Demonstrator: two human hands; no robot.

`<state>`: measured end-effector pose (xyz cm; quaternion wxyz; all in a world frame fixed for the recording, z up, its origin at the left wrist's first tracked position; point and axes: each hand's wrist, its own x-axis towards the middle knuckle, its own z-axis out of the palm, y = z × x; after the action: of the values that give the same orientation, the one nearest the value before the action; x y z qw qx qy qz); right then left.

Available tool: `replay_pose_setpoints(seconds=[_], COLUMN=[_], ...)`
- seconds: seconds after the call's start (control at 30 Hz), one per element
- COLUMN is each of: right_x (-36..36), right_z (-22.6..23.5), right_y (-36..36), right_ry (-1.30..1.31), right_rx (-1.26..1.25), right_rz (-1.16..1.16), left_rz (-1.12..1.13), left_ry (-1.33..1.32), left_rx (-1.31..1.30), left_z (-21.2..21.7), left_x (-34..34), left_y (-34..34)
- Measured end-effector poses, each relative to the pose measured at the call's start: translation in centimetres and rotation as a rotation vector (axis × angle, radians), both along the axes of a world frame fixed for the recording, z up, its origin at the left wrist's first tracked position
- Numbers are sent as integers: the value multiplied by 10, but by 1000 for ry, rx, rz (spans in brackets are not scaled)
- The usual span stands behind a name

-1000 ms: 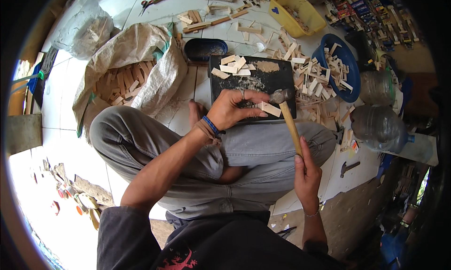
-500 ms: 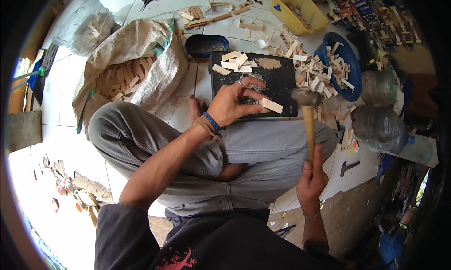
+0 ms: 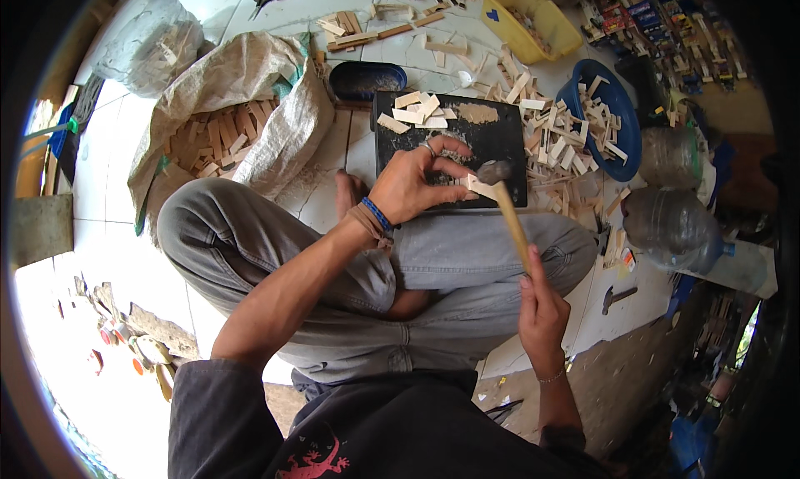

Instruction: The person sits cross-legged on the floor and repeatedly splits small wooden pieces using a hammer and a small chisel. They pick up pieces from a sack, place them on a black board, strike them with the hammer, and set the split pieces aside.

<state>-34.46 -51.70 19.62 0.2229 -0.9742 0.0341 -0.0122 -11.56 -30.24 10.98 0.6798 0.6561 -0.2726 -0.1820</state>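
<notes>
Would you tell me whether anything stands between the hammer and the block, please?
Nothing visible does: the hammer in the right hand has its head at the right end of the block, and the left hand grips the other end. Whether hammer and block touch, I cannot tell.

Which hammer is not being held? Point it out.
The small hammer on the white floor, right of the right hand; the other, the wooden-handled hammer, is gripped in that hand.

pale block (image 3: 479, 185), black board (image 3: 502, 137)
</notes>
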Motion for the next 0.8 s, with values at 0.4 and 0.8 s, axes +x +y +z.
replay_pose_setpoints(seconds=[0.4,0.8], right_x=[-5,-9], right_z=[-6,9], right_y=[0,12], right_ry=[-207,-363], right_rx=[32,357], right_rz=[-73,-207], left_rz=[-6,-18], left_ry=[62,58], left_rx=[24,27], left_z=[3,2], left_x=[1,0], left_y=[2,1])
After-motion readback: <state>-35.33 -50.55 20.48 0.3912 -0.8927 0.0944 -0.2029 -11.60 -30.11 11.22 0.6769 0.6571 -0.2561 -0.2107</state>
